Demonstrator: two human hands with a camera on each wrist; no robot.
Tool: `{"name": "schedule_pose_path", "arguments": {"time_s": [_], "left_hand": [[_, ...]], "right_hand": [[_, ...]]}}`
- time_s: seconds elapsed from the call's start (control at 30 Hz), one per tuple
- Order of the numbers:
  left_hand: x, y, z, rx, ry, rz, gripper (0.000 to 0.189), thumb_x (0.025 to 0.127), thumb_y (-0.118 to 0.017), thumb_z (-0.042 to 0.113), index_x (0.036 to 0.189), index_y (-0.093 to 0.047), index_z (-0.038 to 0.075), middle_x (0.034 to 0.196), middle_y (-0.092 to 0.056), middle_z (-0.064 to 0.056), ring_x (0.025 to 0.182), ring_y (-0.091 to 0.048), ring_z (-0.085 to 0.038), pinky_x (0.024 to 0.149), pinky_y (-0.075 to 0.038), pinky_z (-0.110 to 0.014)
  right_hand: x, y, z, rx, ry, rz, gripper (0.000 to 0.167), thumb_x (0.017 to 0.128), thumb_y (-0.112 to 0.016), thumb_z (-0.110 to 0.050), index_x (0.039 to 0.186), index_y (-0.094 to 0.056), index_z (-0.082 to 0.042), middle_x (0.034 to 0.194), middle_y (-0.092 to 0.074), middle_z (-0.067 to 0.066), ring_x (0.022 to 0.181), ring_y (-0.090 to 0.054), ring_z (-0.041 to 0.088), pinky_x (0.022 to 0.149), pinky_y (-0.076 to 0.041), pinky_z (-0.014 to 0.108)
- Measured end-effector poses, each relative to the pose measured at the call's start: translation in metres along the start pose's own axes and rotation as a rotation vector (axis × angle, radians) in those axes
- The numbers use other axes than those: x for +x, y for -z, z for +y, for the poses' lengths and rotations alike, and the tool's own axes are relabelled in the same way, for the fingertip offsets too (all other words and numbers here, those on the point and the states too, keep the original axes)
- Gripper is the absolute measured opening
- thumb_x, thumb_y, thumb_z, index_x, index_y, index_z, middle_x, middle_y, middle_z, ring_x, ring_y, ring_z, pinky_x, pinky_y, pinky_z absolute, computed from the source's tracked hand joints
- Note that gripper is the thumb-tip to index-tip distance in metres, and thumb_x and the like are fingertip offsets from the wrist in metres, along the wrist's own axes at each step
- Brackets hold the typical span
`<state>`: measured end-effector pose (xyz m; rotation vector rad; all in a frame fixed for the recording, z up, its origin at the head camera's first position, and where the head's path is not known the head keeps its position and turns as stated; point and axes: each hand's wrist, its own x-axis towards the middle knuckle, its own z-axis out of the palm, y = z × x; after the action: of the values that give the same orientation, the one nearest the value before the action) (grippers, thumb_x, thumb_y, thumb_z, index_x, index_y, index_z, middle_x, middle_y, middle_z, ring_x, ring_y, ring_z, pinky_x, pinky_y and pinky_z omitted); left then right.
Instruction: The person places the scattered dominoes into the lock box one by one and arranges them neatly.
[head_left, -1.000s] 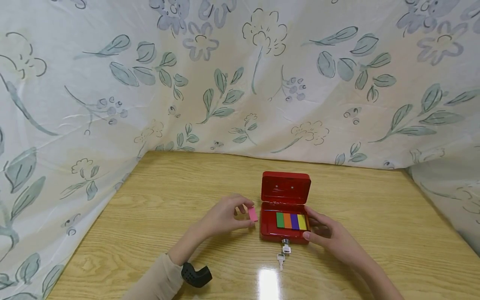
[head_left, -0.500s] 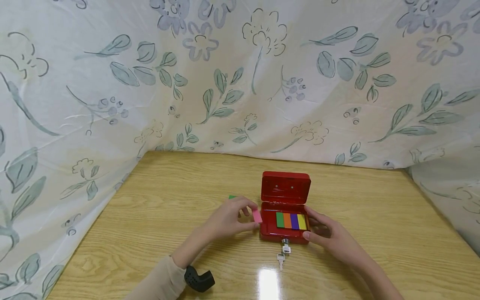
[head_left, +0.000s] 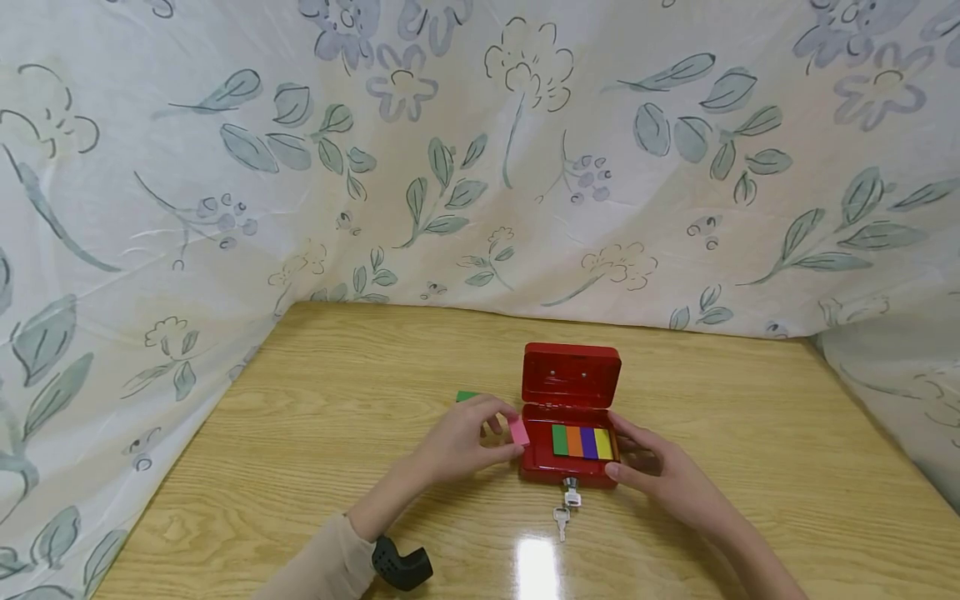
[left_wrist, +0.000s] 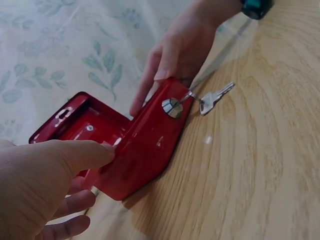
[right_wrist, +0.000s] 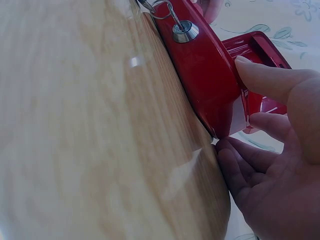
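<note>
A red cash box (head_left: 537,461) stands on the table with its lid raised. Inside, towards the right, lies a row of green, orange, purple and yellow blocks (head_left: 588,442). My left hand (head_left: 457,442) pinches a small pink block (head_left: 519,432) between thumb and fingers at the box's left rim; in the left wrist view the hand mostly hides it. My right hand (head_left: 671,483) holds the box's right side, and the right wrist view shows its thumb (right_wrist: 270,77) on the top edge. Keys (left_wrist: 212,100) hang from the lock (left_wrist: 172,107) on the front.
Behind my left hand a green piece (head_left: 466,396) is partly visible on the wooden table (head_left: 360,358). A black device (head_left: 403,567) is worn on my left wrist. Floral cloth (head_left: 450,167) hangs along the back and sides.
My left hand has moved slightly right with the pink block, from beside the box to its left rim. The green piece behind the hand has come into sight. My right hand stays put.
</note>
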<state>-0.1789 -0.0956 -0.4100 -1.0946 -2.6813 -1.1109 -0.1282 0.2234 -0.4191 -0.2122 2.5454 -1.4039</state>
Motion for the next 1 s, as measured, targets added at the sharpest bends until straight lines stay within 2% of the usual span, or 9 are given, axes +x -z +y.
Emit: {"name": "schedule_pose_path", "arguments": {"time_s": [0.27, 0.6, 0.8, 1.0], "left_hand": [[0.001, -0.004, 0.001, -0.027, -0.007, 0.025, 0.043, 0.086, -0.082, 0.029, 0.121, -0.066, 0.012, 0.117, -0.065, 0.002, 0.088, -0.061, -0.011, 0.072, -0.053, -0.023], [0.005, -0.005, 0.006, -0.037, -0.038, 0.020, 0.043, 0.085, -0.082, 0.028, 0.121, -0.066, 0.010, 0.113, -0.066, 0.002, 0.087, -0.062, -0.012, 0.068, -0.051, -0.020], [0.011, -0.006, 0.009, -0.057, 0.017, -0.028, 0.046, 0.086, -0.081, 0.030, 0.124, -0.065, 0.011, 0.112, -0.065, 0.005, 0.088, -0.059, -0.007, 0.067, -0.050, -0.018], [0.021, -0.007, 0.012, -0.043, 0.072, -0.087, 0.048, 0.086, -0.081, 0.031, 0.127, -0.064, 0.011, 0.111, -0.065, 0.007, 0.087, -0.058, -0.006, 0.067, -0.050, -0.018]], "right_hand": [[0.001, 0.001, -0.001, 0.010, 0.006, -0.010, 0.076, 0.092, -0.073, -0.034, 0.157, -0.035, -0.018, 0.153, -0.041, 0.020, 0.126, -0.051, 0.038, 0.097, -0.050, 0.049], [0.000, 0.002, 0.000, 0.002, 0.008, -0.008, 0.075, 0.093, -0.072, -0.035, 0.156, -0.036, -0.019, 0.152, -0.042, 0.020, 0.126, -0.052, 0.038, 0.097, -0.050, 0.050], [0.002, 0.002, 0.001, -0.005, -0.024, 0.001, 0.075, 0.092, -0.073, -0.037, 0.156, -0.038, -0.023, 0.153, -0.043, 0.016, 0.127, -0.051, 0.036, 0.099, -0.048, 0.050], [0.002, 0.002, 0.000, -0.004, -0.009, -0.004, 0.075, 0.092, -0.072, -0.037, 0.156, -0.036, -0.021, 0.152, -0.043, 0.018, 0.127, -0.050, 0.037, 0.098, -0.049, 0.050]]}}
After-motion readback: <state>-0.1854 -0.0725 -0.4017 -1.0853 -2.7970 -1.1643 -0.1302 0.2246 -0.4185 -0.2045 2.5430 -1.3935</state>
